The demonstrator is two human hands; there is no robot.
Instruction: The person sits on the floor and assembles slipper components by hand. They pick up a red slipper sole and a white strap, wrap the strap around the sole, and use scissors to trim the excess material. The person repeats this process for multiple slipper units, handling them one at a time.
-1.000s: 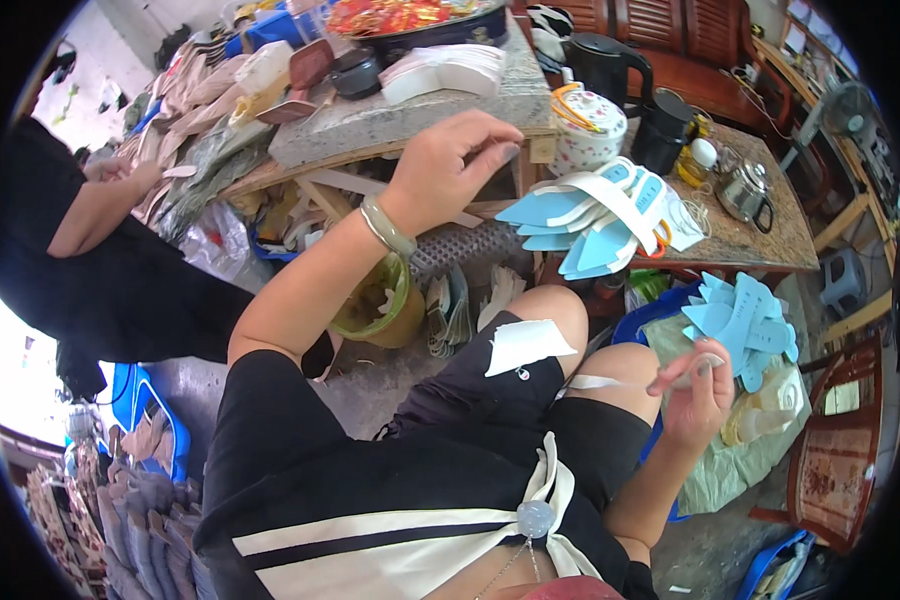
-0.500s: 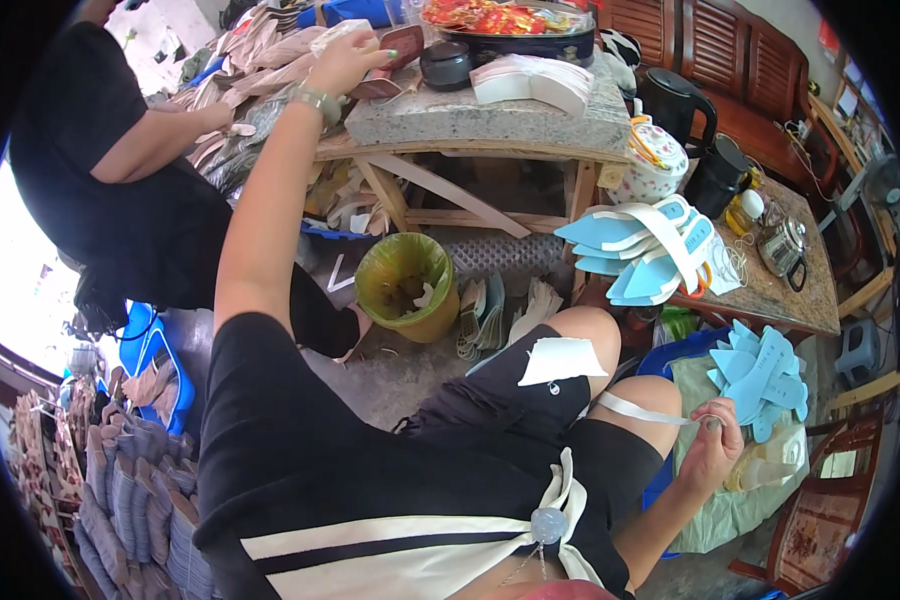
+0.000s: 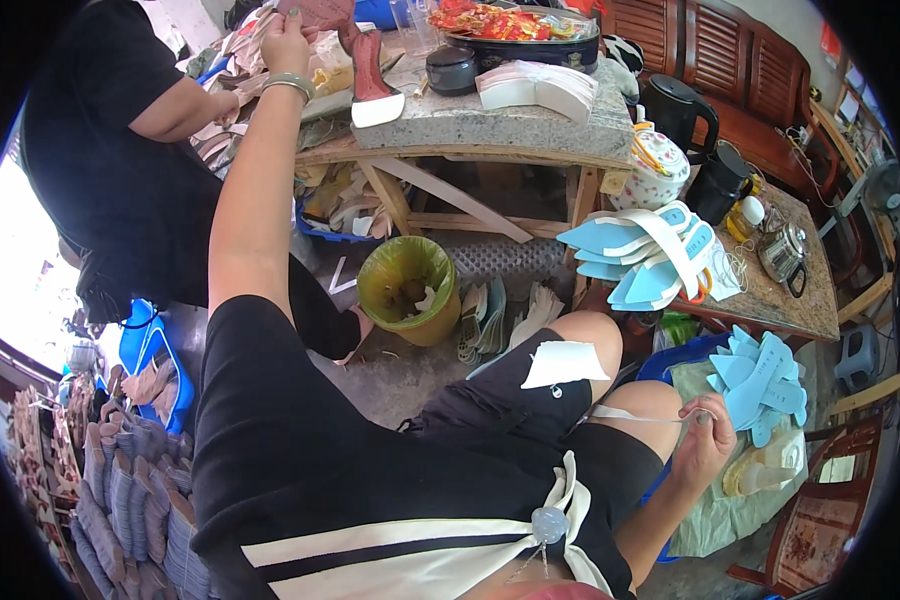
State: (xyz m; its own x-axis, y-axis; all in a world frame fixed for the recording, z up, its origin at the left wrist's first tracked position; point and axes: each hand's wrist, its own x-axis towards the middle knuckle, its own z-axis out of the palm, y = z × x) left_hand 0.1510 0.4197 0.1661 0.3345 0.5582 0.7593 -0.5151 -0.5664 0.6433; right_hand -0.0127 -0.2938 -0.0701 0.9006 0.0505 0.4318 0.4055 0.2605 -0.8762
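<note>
At a cluttered stone-topped bench, a co-worker (image 3: 160, 115) in black, far left, has a hand beside heaped pale pieces (image 3: 245, 45), with stacked grey bundles (image 3: 140, 525) below. Next along, my left hand (image 3: 286, 48) reaches to the top edge of view, fingers closed on a red-brown tool (image 3: 368, 68); its white end hangs in front of the stone slab (image 3: 490, 128) — touching or not, I cannot tell. A yellow-green bin (image 3: 440, 315) stands beneath. A white scrap (image 3: 563, 364) lies on my left thigh. Across my right thigh a thin white strip (image 3: 625, 413) runs to my right hand (image 3: 702, 445), which pinches its end. Blue cutouts (image 3: 605, 238) sit in a banded bundle on the table's near edge; a loose blue pile (image 3: 760, 390) rests farther right.

The step in hand looks like picking up the tool while minding the strip; the next move seems to call for a firm left grip, clear of the slab — and a strip kept untwisted. Small dark printing marks both blue lots; a little white emblem shows on my shorts (image 3: 510, 392).
</note>
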